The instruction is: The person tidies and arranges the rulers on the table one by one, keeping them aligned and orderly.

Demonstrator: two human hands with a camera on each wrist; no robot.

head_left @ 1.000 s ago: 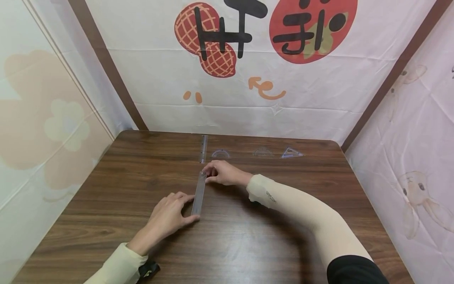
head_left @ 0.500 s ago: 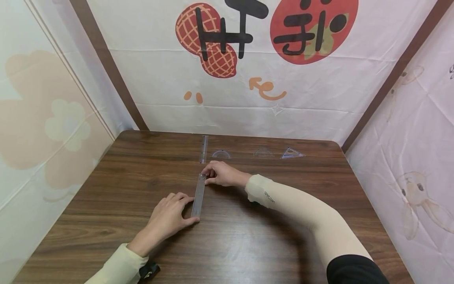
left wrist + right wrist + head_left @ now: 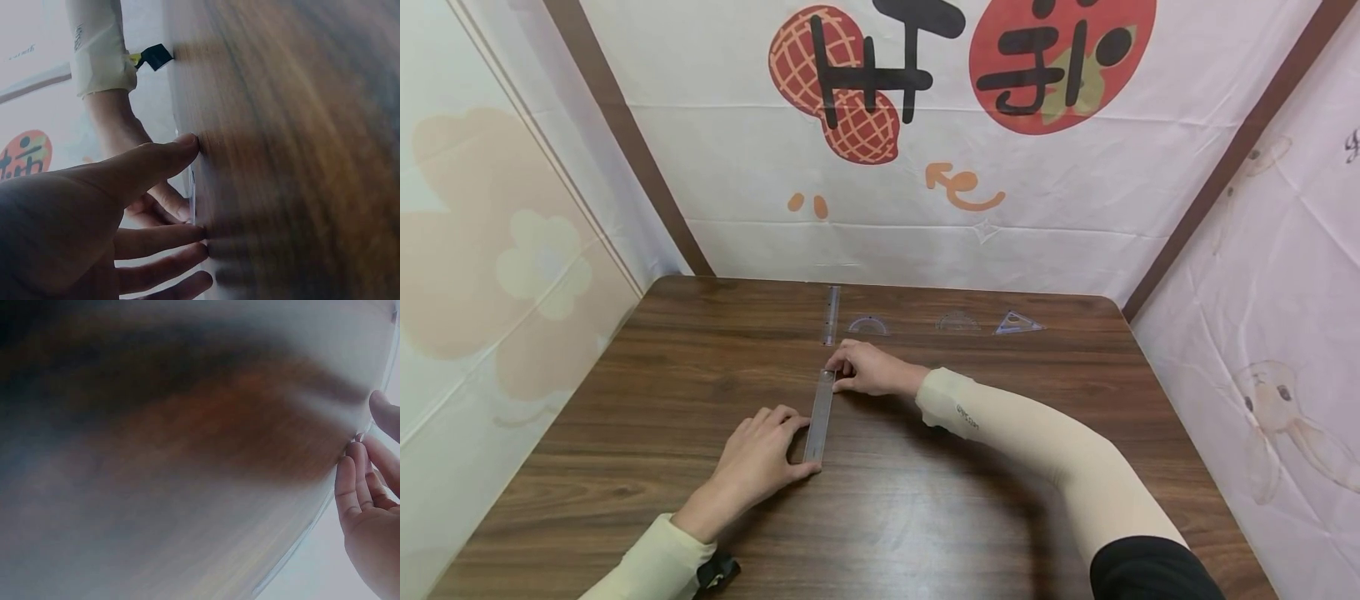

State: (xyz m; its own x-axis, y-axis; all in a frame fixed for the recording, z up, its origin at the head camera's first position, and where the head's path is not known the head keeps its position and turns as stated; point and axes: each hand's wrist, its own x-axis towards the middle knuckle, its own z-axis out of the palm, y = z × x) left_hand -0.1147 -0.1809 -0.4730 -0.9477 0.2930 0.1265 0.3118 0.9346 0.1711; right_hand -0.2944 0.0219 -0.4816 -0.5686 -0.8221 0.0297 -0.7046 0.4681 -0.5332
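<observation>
A grey see-through ruler [image 3: 820, 417] lies lengthwise on the brown table, its far end tilted slightly right. My left hand [image 3: 756, 454] holds its near part, the thumb at the bottom end and a fingertip at the left edge. At the far end, my right hand [image 3: 876, 368] pinches the ruler by its corner with thumb and forefinger. In the left wrist view, the left thumb and fingers [image 3: 164, 240] touch down at the table surface and the ruler shows only as a thin edge. The right hand [image 3: 375, 519] appears at the right side of its wrist view.
Beyond the right hand lies a second clear ruler [image 3: 831, 317]. To its right are a blue-marked protractor [image 3: 868, 319], a clear protractor [image 3: 957, 315] and a blue-marked set square [image 3: 1017, 323]. A printed cloth wall [image 3: 880, 250] stands behind the table's far edge.
The held ruler has slid slightly toward me, widening its gap to the second ruler. Both hands keep their places on it, shifting only a little.
</observation>
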